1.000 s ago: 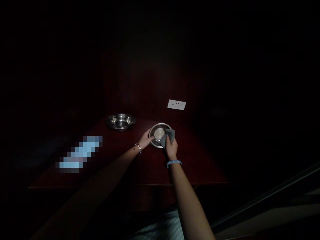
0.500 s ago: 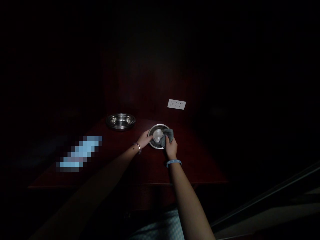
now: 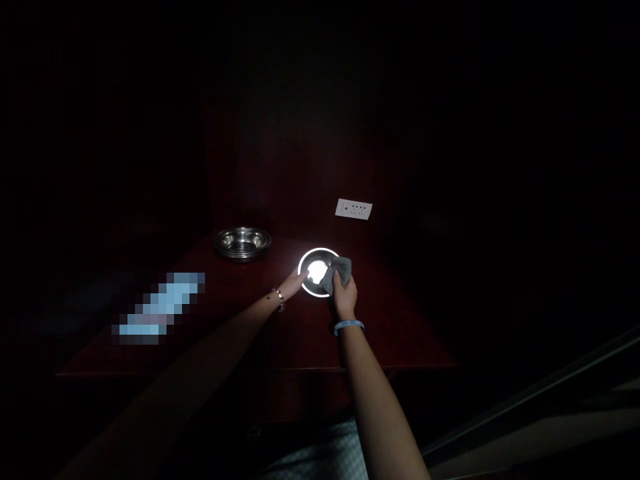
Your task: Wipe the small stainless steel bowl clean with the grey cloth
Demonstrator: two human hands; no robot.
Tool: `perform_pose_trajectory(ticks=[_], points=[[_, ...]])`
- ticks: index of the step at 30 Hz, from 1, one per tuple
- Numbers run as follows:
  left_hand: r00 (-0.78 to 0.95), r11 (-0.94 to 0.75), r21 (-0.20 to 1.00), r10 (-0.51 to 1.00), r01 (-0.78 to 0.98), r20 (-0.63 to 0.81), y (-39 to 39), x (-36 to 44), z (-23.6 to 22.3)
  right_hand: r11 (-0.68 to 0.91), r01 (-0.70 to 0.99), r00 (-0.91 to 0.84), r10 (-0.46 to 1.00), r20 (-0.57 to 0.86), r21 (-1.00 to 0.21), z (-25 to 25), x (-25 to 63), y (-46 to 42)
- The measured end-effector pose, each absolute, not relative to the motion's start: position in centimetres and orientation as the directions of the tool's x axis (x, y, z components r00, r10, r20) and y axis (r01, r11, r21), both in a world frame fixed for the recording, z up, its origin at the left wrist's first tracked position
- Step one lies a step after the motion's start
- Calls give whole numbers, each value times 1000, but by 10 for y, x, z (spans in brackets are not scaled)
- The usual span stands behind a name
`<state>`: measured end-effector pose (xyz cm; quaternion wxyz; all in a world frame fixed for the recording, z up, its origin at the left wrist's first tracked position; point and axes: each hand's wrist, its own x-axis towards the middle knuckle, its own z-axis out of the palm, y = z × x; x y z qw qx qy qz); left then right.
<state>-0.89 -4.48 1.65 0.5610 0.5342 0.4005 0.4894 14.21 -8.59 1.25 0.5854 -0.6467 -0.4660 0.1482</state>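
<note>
left hand (image 3: 293, 285) has its thumb over the rim of a shiny metal bowl (image 3: 317, 272), right hand (image 3: 346, 295) is clutching a grey cloth (image 3: 339, 269) against its right side. can't tell from here if the bowl's on the tabletop (image 3: 300, 340) or just above it. imo if the cloth pushes too hard, smooth metal could skid out of that thumb hold

There are two hands (image 3: 292, 285) (image 3: 346, 299), two bracelets (image 3: 281, 300) (image 3: 349, 325), one cloth (image 3: 341, 271), one held bowl (image 3: 317, 271), one dish stack (image 3: 242, 245) and one socket (image 3: 354, 209).
</note>
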Motion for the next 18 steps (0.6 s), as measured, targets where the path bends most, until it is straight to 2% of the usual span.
perform_pose_trajectory(ticks=[3, 8, 13, 18], points=[[171, 83, 992, 983, -92, -67, -45, -9, 17, 72, 446, 566, 749, 344, -892, 15, 142, -89], [140, 112, 989, 985, -96, -98, -44, -10, 17, -16, 404, 664, 692, 281, -915, 19, 142, -91], [126, 115, 990, 986, -77, -105, -46, -10, 20, 97, 364, 653, 683, 328, -926, 18, 141, -86], [126, 108, 991, 987, -73, -98, -45, -7, 19, 173, 408, 588, 702, 402, -897, 15, 137, -84]])
